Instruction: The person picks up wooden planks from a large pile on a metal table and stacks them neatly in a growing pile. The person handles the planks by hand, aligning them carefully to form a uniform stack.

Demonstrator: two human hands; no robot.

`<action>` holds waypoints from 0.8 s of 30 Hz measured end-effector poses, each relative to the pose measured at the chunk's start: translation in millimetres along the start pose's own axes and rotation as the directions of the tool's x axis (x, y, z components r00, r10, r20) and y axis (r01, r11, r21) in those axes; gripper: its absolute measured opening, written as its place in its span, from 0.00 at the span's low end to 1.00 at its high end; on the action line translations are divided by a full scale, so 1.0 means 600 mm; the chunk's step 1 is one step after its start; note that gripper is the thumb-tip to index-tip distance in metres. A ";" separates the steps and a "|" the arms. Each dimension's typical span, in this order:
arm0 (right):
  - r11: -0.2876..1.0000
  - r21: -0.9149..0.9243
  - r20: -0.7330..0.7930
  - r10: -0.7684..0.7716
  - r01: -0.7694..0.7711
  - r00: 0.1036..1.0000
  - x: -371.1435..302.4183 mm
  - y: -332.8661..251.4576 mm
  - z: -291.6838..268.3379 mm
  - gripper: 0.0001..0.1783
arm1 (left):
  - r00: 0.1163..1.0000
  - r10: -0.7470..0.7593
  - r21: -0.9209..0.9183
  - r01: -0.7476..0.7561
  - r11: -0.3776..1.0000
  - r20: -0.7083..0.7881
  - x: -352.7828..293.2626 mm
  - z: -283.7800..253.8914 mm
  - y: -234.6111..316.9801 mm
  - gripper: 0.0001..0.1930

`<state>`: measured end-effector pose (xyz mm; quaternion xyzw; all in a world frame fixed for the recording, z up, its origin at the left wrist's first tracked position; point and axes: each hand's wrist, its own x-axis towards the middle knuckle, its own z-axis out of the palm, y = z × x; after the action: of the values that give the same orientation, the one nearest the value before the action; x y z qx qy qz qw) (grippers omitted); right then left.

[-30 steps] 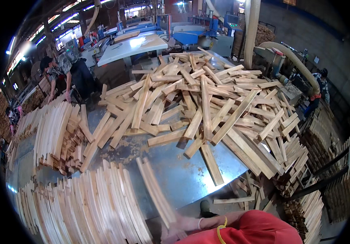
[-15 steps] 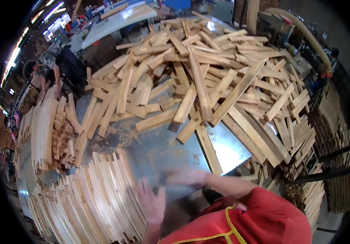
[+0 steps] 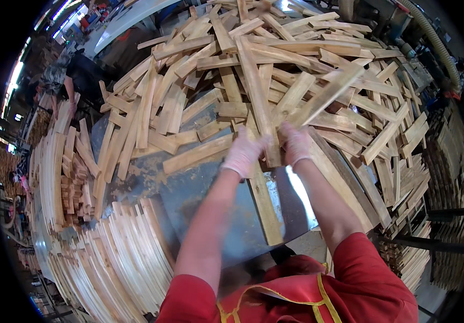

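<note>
Both my hands wear thin, pale pinkish gloves and reach into the near edge of a heap of sawn wooden strips. My right hand [image 3: 296,144] is closed round the near end of a wooden strip [image 3: 331,96], which slants away to the right and is slightly blurred. Just left of it, my left hand [image 3: 245,152] is closed over a short wooden piece [image 3: 252,128], mostly hidden by the fingers. A long strip [image 3: 267,207] runs from under that hand toward me, and another strip [image 3: 256,91] lies between the two hands.
Neat rows of pale strips [image 3: 116,253] stand at the near left, with another stack [image 3: 54,177] behind. Sawdust lies on the metal table [image 3: 189,188]. Another person's arm [image 3: 70,94] shows at the far left. Black bars [image 3: 436,245] stick out at right beside stacked wood.
Both hands have moved forward from the near table edge into the heap. The right hand has taken hold of a slanting strip, its near end now lifted; the left has closed on a short piece.
</note>
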<state>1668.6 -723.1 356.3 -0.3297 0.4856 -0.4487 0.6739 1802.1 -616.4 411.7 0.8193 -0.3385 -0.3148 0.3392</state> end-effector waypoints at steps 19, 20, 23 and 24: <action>0.824 -0.116 0.464 0.539 -0.555 0.703 -0.536 0.138 -0.014 0.34 | 0.964 -0.108 -0.248 0.169 0.954 0.243 -0.488 -0.169 -0.313 0.44; 0.868 -0.201 0.452 0.493 -0.454 0.743 -0.565 0.159 -0.040 0.36 | 0.972 -0.016 -0.391 0.109 0.914 0.233 -0.528 -0.175 -0.341 0.44; 0.834 -0.409 0.405 0.529 -0.369 0.746 -0.683 0.153 -0.035 0.41 | 0.927 -0.016 -0.773 0.321 0.548 0.374 -0.633 -0.187 -0.391 0.43; 0.833 -0.491 0.458 0.495 -0.254 0.738 -0.689 0.183 -0.045 0.42 | 0.889 -0.013 -0.829 0.432 0.355 0.458 -0.660 -0.193 -0.400 0.42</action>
<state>1622.2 -299.0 399.3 -0.4699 0.4001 -0.0731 0.7834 1743.7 -142.7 406.8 0.4563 -0.0485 -0.6416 0.6146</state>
